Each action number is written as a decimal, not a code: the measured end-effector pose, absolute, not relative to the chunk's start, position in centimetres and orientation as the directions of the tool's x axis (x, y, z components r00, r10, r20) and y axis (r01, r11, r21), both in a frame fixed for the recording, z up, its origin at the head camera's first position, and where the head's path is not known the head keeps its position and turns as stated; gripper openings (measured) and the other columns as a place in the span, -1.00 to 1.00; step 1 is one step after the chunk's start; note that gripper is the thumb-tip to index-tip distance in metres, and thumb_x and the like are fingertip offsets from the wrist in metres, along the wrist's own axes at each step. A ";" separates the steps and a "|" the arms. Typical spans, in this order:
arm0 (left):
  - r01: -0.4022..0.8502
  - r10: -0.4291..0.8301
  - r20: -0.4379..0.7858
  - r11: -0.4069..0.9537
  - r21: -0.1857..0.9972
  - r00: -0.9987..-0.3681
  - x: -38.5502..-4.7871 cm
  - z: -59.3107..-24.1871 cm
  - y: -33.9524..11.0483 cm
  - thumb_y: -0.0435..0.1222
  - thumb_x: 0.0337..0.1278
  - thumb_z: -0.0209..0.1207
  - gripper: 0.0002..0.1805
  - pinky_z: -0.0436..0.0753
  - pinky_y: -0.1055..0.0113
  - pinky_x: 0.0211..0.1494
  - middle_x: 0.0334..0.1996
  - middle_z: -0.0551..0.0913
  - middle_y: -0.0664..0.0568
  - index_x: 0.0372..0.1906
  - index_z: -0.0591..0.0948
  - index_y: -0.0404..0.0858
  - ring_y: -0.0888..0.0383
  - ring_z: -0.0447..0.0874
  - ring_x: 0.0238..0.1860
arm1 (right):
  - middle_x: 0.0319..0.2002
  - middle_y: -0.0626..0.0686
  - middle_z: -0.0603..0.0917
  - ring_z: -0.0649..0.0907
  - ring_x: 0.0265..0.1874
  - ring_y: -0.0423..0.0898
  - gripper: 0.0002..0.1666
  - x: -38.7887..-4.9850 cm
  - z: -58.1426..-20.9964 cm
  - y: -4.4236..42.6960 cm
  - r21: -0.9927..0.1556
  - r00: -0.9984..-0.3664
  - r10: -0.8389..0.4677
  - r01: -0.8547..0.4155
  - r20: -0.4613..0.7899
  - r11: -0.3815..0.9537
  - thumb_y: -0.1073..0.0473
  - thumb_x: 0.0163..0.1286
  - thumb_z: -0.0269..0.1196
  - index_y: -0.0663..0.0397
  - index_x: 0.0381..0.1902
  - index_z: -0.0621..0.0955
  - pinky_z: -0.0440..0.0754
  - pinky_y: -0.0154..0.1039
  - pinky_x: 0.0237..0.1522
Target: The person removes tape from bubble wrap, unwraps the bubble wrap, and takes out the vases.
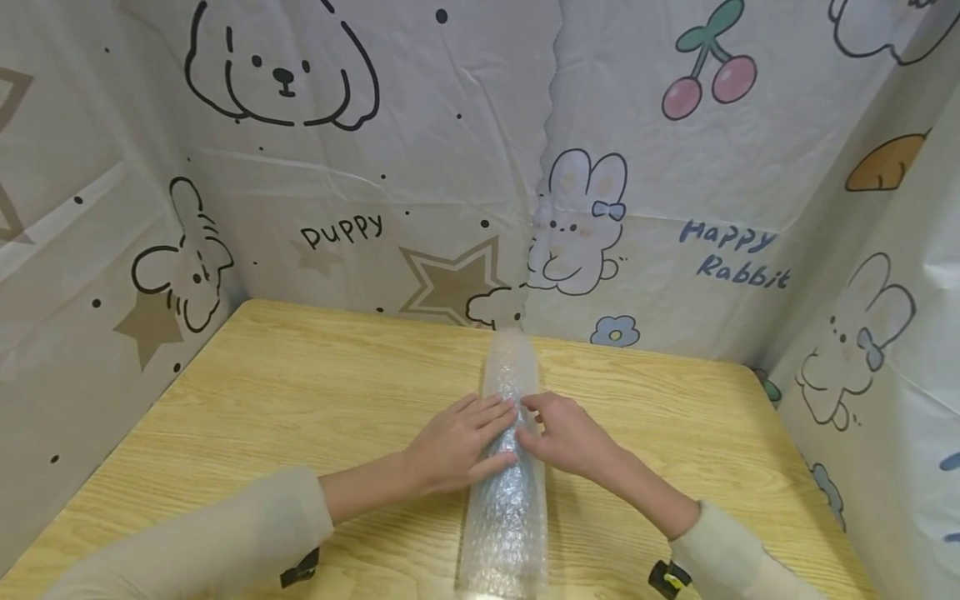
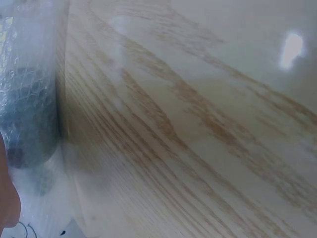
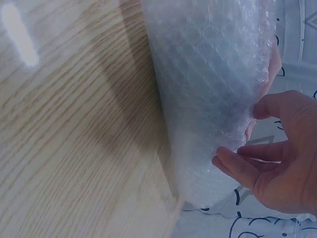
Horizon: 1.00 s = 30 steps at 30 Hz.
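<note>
A long roll of clear bubble wrap point(image 1: 506, 508) lies on the wooden table, pointing away from me. Through the layers in the left wrist view shows a dark, cylinder-like item point(image 2: 29, 119); its kind cannot be made out. My left hand point(image 1: 461, 442) rests on top of the roll with its fingers laid fairly straight across it. On the roll's right side, my right hand point(image 1: 570, 437) touches the wrap with thumb and fingertips. In the right wrist view these fingers point(image 3: 237, 166) are slightly bent and apart from the thumb, against the bubble wrap point(image 3: 208, 89).
The yellow wood-grain table point(image 1: 315, 383) extends on both sides of the roll. Pale printed cloth point(image 1: 420, 167) hangs behind it and along both sides, close to the table's edges. The roll's far end lies near the back edge.
</note>
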<state>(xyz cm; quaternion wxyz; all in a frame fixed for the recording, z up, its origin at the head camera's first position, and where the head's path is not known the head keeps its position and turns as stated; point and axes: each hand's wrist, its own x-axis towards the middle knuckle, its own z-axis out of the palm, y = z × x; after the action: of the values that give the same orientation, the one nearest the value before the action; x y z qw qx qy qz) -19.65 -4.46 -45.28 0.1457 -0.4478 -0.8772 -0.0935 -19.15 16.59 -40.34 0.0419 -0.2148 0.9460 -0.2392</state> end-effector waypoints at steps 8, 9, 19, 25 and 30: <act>0.836 0.770 0.401 0.548 -0.015 -0.497 -19.7 -45.8 -4.3 0.12 0.44 0.01 -0.29 0.31 0.05 0.45 0.34 0.45 -0.19 0.35 0.46 -0.38 -0.10 0.36 0.39 | -0.06 0.27 0.70 0.72 -0.19 0.00 -0.47 -19.3 -40.6 16.2 -0.417 -0.892 -0.448 -0.432 0.063 0.800 0.23 0.21 0.24 0.44 0.11 0.60 0.74 -0.17 -0.25; 0.840 0.771 0.408 0.543 -0.018 -0.489 -19.8 -45.9 -4.3 0.12 0.43 0.02 -0.29 0.31 0.06 0.45 0.33 0.46 -0.20 0.35 0.47 -0.39 -0.10 0.36 0.39 | -0.08 0.26 0.71 0.71 -0.24 -0.04 -0.47 -19.3 -40.6 16.1 -0.413 -0.892 -0.446 -0.432 0.067 0.802 0.24 0.20 0.24 0.45 0.11 0.60 0.73 -0.20 -0.29; 0.850 0.777 0.427 0.525 -0.033 -0.463 -19.7 -46.1 -4.2 0.11 0.44 0.02 -0.28 0.33 0.13 0.44 0.31 0.46 -0.25 0.33 0.46 -0.44 -0.12 0.36 0.38 | -0.67 -0.04 0.58 0.32 -0.78 -0.34 -0.78 -19.1 -40.8 15.3 -0.230 -0.841 -0.497 -0.538 0.213 0.811 0.38 0.16 0.25 0.34 -0.23 0.73 0.34 -0.48 -0.76; 0.848 0.772 0.422 0.529 -0.014 -0.475 -19.7 -46.0 -4.3 0.11 0.45 0.01 -0.27 0.32 0.15 0.45 0.31 0.45 -0.26 0.33 0.45 -0.46 -0.11 0.35 0.39 | -0.67 -0.08 0.58 0.40 -0.72 -0.29 -0.87 -19.3 -40.8 15.0 -0.190 -0.834 -0.501 -0.544 0.232 0.817 0.38 0.27 0.26 0.16 -0.46 0.70 0.41 -0.45 -0.72; 0.850 0.771 0.429 0.527 -0.015 -0.471 -19.7 -46.1 -4.3 0.12 0.46 -0.01 -0.27 0.33 0.16 0.44 0.30 0.47 -0.25 0.32 0.47 -0.45 -0.10 0.37 0.38 | -0.60 -0.05 0.65 0.45 -0.68 -0.29 -0.82 -19.3 -40.8 14.9 -0.193 -0.834 -0.505 -0.545 0.220 0.816 0.38 0.32 0.26 0.14 -0.47 0.71 0.47 -0.41 -0.67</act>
<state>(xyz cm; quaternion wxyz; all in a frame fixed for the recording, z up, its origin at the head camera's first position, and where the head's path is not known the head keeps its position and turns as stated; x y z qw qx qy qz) -19.68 -4.30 -46.15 0.1959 -0.4757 -0.8516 -0.1004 -19.27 14.85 -40.81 -0.0797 -0.2765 0.9495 -0.1250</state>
